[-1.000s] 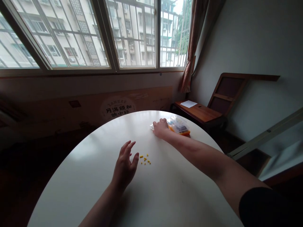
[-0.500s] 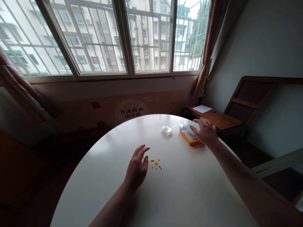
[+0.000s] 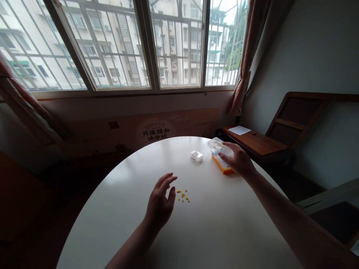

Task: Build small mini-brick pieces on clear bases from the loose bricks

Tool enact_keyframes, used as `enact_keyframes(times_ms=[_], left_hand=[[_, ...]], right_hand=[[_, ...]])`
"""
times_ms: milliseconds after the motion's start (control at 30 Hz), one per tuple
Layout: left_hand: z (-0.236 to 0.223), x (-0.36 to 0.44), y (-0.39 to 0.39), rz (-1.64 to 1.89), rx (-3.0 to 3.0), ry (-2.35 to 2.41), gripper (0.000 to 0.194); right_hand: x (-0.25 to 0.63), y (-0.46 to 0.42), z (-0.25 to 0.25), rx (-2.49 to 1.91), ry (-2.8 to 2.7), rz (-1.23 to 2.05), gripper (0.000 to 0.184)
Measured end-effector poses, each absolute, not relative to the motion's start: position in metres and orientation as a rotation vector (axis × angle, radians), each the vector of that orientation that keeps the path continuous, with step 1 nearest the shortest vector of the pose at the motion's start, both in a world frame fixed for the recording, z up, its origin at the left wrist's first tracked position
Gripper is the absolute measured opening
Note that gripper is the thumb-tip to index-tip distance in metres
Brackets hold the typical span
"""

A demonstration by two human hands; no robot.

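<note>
Over the left half of the table, my left hand holds nothing, its fingers apart. Just right of its thumb lie several small yellow pieces, too small to name. My right hand grips a clear plastic box by its right side, tilted above an orange box. Some blue shows between the two; what is inside cannot be made out. To the left of the orange box stands a small clear plastic case.
The round white table has its far edge near the windowed wall. Beyond its right edge is a low wooden bench with a sheet of paper on it. A curtain hangs by the window.
My right hand has closed on the clear box and raised it a little off the orange box, tilting it to the left. My left hand has barely moved.
</note>
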State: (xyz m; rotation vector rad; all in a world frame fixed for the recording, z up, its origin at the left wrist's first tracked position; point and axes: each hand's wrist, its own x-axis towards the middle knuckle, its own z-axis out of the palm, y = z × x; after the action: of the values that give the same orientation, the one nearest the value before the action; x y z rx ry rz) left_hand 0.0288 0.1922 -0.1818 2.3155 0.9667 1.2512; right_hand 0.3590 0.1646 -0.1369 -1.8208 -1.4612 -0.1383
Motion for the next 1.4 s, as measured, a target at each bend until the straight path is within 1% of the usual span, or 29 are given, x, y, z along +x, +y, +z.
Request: enact_keyframes(times_ms=[33, 100, 167, 267, 300, 433, 567, 667, 867, 1033, 1167, 1300, 1400], left_hand=[[-0.180, 0.029, 0.189, 1.271, 2.325, 0.938, 0.031], [-0.175, 0.030, 0.181, 1.321, 2.349, 0.876, 0.036], [-0.169, 0.030, 0.174, 1.378, 2.360, 0.821, 0.043], [-0.162, 0.028, 0.166, 1.403, 2.356, 0.743, 0.050], [-0.160, 0.027, 0.165, 1.364, 2.372, 0.716, 0.049], [-0.154, 0.026, 0.165, 1.101, 2.448, 0.616, 0.033], [-0.150, 0.029, 0.165, 1.006, 2.447, 0.640, 0.034], [-0.149, 0.031, 0.164, 1.023, 2.469, 0.674, 0.034], [-0.149, 0.032, 0.163, 1.147, 2.550, 0.649, 0.032], [-0.150, 0.032, 0.164, 1.148, 2.465, 0.687, 0.024], [-0.144, 0.031, 0.162, 1.082, 2.385, 0.764, 0.024], [-0.149, 0.031, 0.165, 1.030, 2.054, 0.840, 0.025], [-0.161, 0.032, 0.175, 1.079, 1.740, 0.926, 0.033]], right_hand=[[0.348, 0.158, -0.131, -1.741, -1.515, -0.059, 0.052], [0.321, 0.143, -0.122, -1.456, -1.575, 0.380, 0.049], [0.295, 0.126, -0.119, -1.281, -1.603, 0.767, 0.047], [0.265, 0.108, -0.124, -1.180, -1.597, 0.958, 0.041], [0.259, 0.105, -0.129, -1.145, -1.594, 1.015, 0.040], [0.245, 0.103, -0.152, -0.968, -1.443, 1.268, 0.042], [0.236, 0.103, -0.174, -0.851, -1.278, 1.333, 0.048], [0.230, 0.101, -0.181, -0.806, -1.235, 1.360, 0.055], [0.226, 0.101, -0.182, -0.726, -1.144, 1.477, 0.075], [0.226, 0.099, -0.183, -0.703, -1.165, 1.500, 0.081], [0.226, 0.099, -0.183, -0.661, -1.161, 1.519, 0.087], [0.229, 0.103, -0.187, -0.642, -1.149, 1.508, 0.103], [0.232, 0.105, -0.192, -0.660, -1.149, 1.509, 0.107]])
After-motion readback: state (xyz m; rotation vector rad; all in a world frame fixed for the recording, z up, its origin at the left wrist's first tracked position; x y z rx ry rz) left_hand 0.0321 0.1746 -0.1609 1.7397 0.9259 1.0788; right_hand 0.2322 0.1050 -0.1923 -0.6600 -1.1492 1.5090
